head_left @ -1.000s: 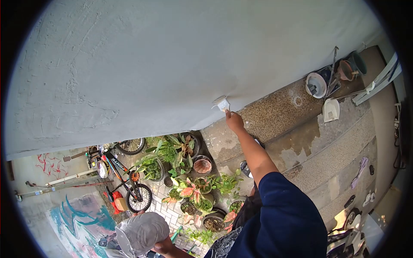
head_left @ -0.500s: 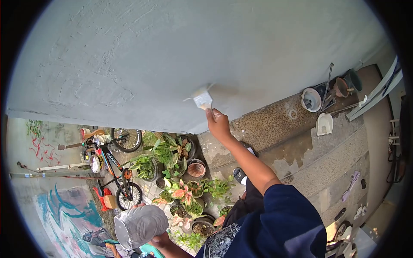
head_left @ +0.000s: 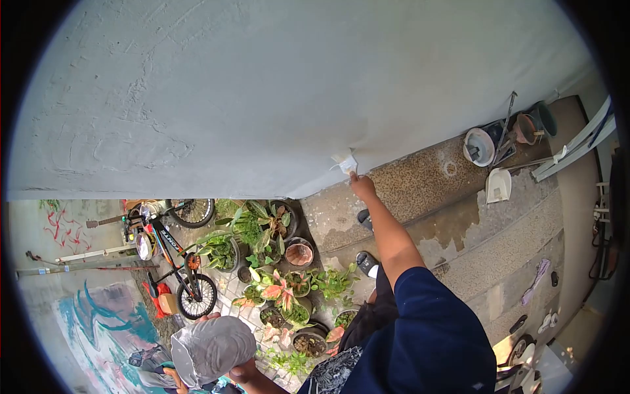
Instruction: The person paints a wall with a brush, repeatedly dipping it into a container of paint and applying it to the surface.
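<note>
My right hand [head_left: 362, 186] is closed around the handle of a paintbrush [head_left: 346, 162]. Its pale, paint-covered bristles are against the grey wall [head_left: 262, 98], low near the wall's bottom edge. At the lower left, my left hand [head_left: 244, 372] grips a paint container [head_left: 213, 349] coated in light grey, with fingertips showing over its far side. The inside of the container cannot be made out clearly.
Below the wall runs a speckled stone ledge [head_left: 407, 172]. Potted plants [head_left: 282, 289] crowd the ground beside my feet, with a bicycle [head_left: 177, 253] left of them. A white basin [head_left: 480, 146], a dustpan [head_left: 499, 186] and buckets stand right. Another person [head_left: 157, 371] is at lower left.
My right hand and the paintbrush have moved right and slightly down along the wall. The container in my left hand has barely shifted.
</note>
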### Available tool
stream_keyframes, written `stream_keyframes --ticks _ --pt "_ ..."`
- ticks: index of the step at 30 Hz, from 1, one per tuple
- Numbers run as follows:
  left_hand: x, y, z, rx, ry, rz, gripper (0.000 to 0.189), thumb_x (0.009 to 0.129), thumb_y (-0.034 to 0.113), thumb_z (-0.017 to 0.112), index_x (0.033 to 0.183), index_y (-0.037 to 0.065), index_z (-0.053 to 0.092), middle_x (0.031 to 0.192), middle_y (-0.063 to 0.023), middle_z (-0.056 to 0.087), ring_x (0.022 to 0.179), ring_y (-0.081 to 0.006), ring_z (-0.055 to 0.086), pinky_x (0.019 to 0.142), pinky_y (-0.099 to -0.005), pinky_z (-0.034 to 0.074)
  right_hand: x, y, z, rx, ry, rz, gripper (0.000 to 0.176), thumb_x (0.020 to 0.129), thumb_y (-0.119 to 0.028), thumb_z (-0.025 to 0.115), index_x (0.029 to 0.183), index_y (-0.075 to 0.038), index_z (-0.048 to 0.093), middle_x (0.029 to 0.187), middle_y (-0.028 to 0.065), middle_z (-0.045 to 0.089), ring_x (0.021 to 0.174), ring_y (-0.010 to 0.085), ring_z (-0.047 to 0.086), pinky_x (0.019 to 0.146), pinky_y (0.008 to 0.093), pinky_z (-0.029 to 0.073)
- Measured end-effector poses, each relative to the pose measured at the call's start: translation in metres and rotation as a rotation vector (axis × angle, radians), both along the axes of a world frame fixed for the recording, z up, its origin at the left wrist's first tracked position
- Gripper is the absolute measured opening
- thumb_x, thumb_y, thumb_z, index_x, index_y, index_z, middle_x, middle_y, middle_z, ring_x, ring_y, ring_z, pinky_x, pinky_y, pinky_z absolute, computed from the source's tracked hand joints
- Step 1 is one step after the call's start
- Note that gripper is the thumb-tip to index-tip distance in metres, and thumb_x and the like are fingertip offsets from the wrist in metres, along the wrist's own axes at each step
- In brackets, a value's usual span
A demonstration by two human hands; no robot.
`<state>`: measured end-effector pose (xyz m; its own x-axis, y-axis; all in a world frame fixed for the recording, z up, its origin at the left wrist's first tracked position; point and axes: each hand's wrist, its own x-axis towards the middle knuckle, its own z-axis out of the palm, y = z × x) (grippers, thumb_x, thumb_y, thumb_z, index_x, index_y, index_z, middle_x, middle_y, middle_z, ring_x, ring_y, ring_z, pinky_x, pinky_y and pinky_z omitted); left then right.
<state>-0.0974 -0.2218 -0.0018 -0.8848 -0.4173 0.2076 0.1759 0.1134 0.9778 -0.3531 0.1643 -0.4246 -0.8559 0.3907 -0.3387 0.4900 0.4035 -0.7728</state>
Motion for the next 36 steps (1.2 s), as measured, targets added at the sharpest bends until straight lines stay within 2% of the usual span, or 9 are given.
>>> stream_keyframes --ticks 3,5,8,15,24,27,32,34,36 --pt "-0.004 0.003 0.002 -0.010 -0.008 -0.017 0.119 0.063 0.070 0.078 0.143 -0.002 0.029 0.138 -0.0182 0.042 0.125 -0.0357 0.047 0.109 -0.0479 0.035 -0.005 0.004 -0.009 -0.140 -0.180 -0.154 0.057 0.097 -0.051 0.049 0.083 0.003 0.061 0.069 0.0178 0.064 0.055 0.0313 0.063 0.049 0.0427 0.047" --pt "0.003 0.013 0.004 -0.013 -0.009 -0.027 0.118 0.063 0.070 0.078 0.144 -0.002 0.029 0.139 -0.0184 0.042 0.125 -0.0359 0.048 0.109 -0.0481 0.035 -0.004 0.000 0.031 -0.701 -0.340 -0.369 0.055 0.100 -0.049 0.046 0.072 -0.002 0.053 0.058 0.0081 0.052 0.040 0.0201 0.047 0.037 0.0359 0.033" --pt "-0.010 0.024 0.012 -0.013 0.002 -0.042 0.118 0.064 0.070 0.078 0.144 -0.002 0.029 0.139 -0.0187 0.042 0.125 -0.0362 0.048 0.109 -0.0483 0.035 0.005 0.005 0.051 -1.018 -0.343 -0.545 0.049 0.102 -0.042 0.046 0.068 -0.006 0.046 0.055 0.0020 0.042 0.039 0.0139 0.036 0.037 0.0307 0.025" --pt "-0.014 0.034 0.033 -0.025 0.055 -0.089 0.118 0.064 0.069 0.078 0.144 -0.002 0.029 0.140 -0.0194 0.042 0.125 -0.0369 0.048 0.109 -0.0489 0.036 -0.005 0.051 0.198 -0.563 0.073 -0.285 0.043 0.101 -0.037 0.052 0.073 -0.004 0.052 0.056 -0.0009 0.044 0.041 0.0105 0.038 0.039 0.0278 0.028" --pt "-0.023 0.065 0.054 -0.072 0.097 -0.134 0.117 0.064 0.069 0.078 0.144 -0.001 0.029 0.139 -0.0195 0.042 0.124 -0.0379 0.049 0.107 -0.0494 0.038 0.023 0.037 0.413 -0.585 0.790 -0.061 0.046 0.103 -0.038 0.047 0.076 -0.001 0.053 0.059 0.0033 0.049 0.054 0.0121 0.046 0.054 0.0317 0.041" --pt "-0.028 0.070 0.056 -0.079 0.097 -0.143 0.118 0.064 0.071 0.077 0.144 -0.002 0.030 0.138 -0.0198 0.043 0.123 -0.0379 0.050 0.107 -0.0499 0.038 -0.006 0.017 0.370 -0.479 0.775 0.017 0.045 0.104 -0.038 0.046 0.078 -0.003 0.051 0.059 0.0016 0.046 0.055 0.0105 0.044 0.054 0.0315 0.040" --pt "-0.009 0.013 0.015 -0.075 0.070 -0.085 0.119 0.063 0.071 0.077 0.144 -0.002 0.029 0.137 -0.0198 0.044 0.122 -0.0373 0.050 0.107 -0.0498 0.038 -0.020 -0.009 0.175 -0.092 0.523 -0.114 0.038 0.101 -0.036 0.045 0.099 -0.003 0.064 0.082 0.0235 0.066 0.081 0.0460 0.061 0.071 0.0472 0.049" --pt "0.003 -0.015 -0.002 -0.076 0.061 -0.038 0.119 0.063 0.071 0.077 0.144 -0.002 0.029 0.137 -0.0198 0.045 0.122 -0.0370 0.050 0.108 -0.0496 0.037 -0.004 -0.006 0.119 -0.147 0.172 -0.082 0.048 0.101 -0.043 0.043 0.112 -0.002 0.064 0.096 0.0257 0.069 0.099 0.0420 0.065 0.083 0.0426 0.050" --pt "-0.005 0.000 0.009 -0.110 0.066 0.018 0.118 0.065 0.073 0.075 0.144 -0.002 0.029 0.137 -0.0198 0.045 0.122 -0.0368 0.050 0.108 -0.0496 0.037 -0.006 -0.008 0.058 -0.141 0.035 -0.120 0.051 0.101 -0.046 0.042 0.104 -0.001 0.065 0.089 0.0233 0.068 0.086 0.0397 0.066 0.074 0.0434 0.050"
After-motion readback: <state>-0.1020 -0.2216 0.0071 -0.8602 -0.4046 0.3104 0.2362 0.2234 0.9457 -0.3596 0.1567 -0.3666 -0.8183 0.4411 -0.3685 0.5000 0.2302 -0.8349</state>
